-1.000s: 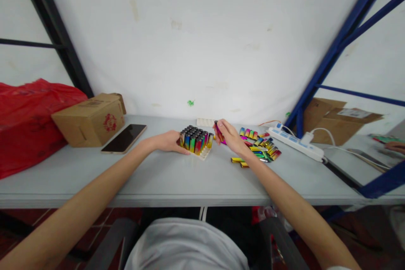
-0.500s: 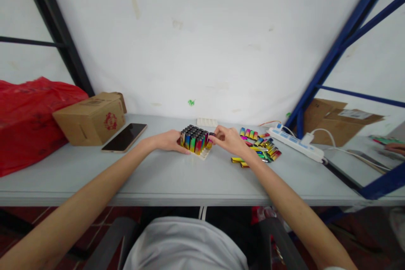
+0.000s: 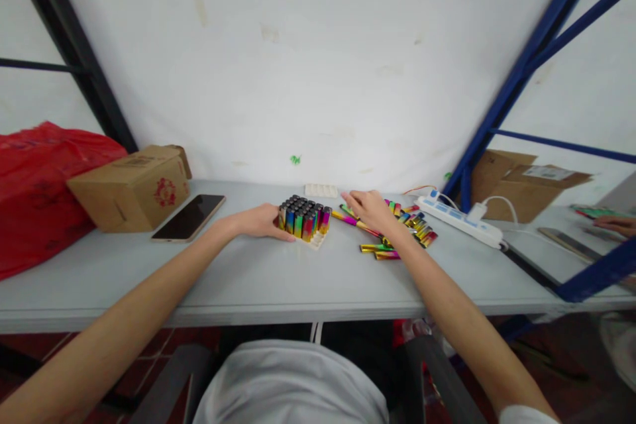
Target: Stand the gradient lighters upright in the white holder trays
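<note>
Right hand (image 3: 370, 209) partly hides loose tubes (image 3: 426, 236) (red bag (image 3: 47, 202) cropped at left).

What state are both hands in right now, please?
Left hand: holding the upright pieces at their left.
Right hand: over loose pieces; grip cannot be told.

- Upright tubes (image 3: 307, 228): over a dozen (too bunched for an exact tally)
- Loose tubes (image 3: 376, 248): at least ten
- Trays (image 3: 317, 242): two
- Boxes (image 3: 132, 189): two
- Phone (image 3: 189, 217): one
- Bag (image 3: 47, 195): one
- Power strip (image 3: 460, 220): one
- Black frame (image 3: 85, 66): one
- Blue frame (image 3: 527, 73): one
- Person's hands: two, left hand (image 3: 262, 220) and right hand (image 3: 371, 208)
- Co-worker's hands (image 3: 616, 224): at least one
</note>
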`<move>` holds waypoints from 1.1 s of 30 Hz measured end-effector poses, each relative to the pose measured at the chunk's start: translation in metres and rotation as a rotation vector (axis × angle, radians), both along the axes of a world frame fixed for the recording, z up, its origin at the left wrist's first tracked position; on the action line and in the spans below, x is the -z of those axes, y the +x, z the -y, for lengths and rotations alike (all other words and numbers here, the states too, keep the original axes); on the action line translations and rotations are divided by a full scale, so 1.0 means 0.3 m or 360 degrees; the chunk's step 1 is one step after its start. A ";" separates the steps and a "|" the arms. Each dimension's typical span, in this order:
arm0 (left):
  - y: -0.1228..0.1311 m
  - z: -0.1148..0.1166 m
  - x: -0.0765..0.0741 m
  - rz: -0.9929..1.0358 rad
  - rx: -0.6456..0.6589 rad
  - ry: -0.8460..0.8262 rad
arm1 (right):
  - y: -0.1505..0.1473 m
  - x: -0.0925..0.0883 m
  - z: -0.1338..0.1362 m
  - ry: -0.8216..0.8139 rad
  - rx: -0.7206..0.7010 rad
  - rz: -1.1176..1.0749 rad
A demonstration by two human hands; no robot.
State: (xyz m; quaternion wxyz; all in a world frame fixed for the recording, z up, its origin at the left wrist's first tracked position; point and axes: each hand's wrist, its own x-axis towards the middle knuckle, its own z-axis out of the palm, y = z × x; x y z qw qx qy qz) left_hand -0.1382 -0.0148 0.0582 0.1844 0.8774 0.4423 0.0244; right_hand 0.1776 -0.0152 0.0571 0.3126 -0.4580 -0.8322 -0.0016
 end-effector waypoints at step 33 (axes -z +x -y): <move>-0.005 -0.001 0.007 0.0077 -0.0029 -0.0034 | 0.205 0.106 -0.223 -0.0105 0.0413 0.0008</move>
